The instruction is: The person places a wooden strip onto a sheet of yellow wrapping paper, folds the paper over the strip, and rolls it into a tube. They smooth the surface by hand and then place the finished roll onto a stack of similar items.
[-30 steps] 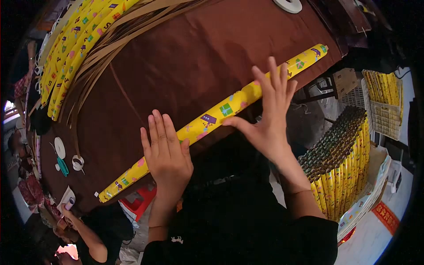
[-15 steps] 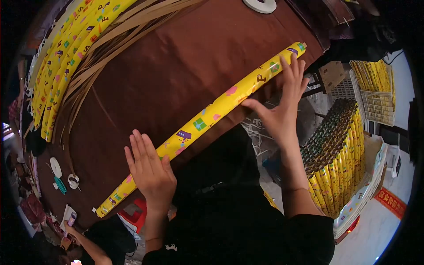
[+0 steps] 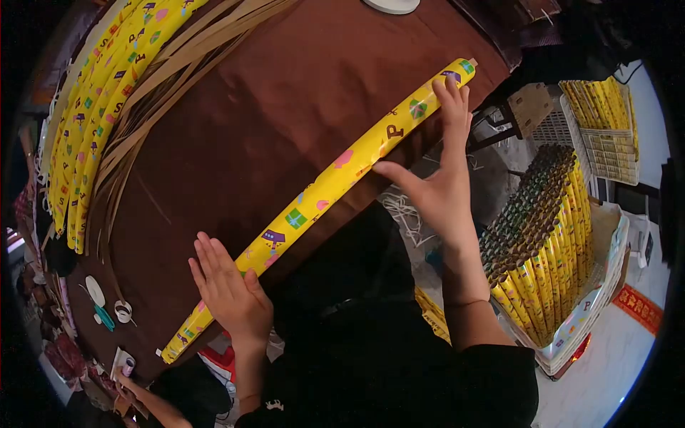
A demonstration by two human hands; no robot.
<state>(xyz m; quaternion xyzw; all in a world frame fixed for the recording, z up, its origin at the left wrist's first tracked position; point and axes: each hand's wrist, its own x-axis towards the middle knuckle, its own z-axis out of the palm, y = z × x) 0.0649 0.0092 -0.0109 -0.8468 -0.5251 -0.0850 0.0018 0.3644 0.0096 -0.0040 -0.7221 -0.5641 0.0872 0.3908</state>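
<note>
A long yellow printed tube (image 3: 342, 165), glossy and patterned with gifts and letters, lies slantwise along the near edge of the brown-covered table (image 3: 214, 171). My left hand (image 3: 232, 292) rests flat across its lower left part, fingers stretched out and together. Farther up, my right hand (image 3: 439, 178) is spread wide beside the tube, with its fingertips on the upper end and its thumb touching the near side. Neither hand is wrapped round the tube. A small pale tab shows at each end of it.
Flat yellow printed sheets (image 3: 107, 93) and brown paper strips (image 3: 164, 93) lie at the upper left. A white tape roll (image 3: 392, 3) sits at the far edge. A crate of finished tubes (image 3: 546, 264) stands at right. Another person's arm (image 3: 153, 405) shows at lower left.
The tube and both hands appear slightly farther left in view, partly because the whole view has shifted. Both hands stay open on the tube.
</note>
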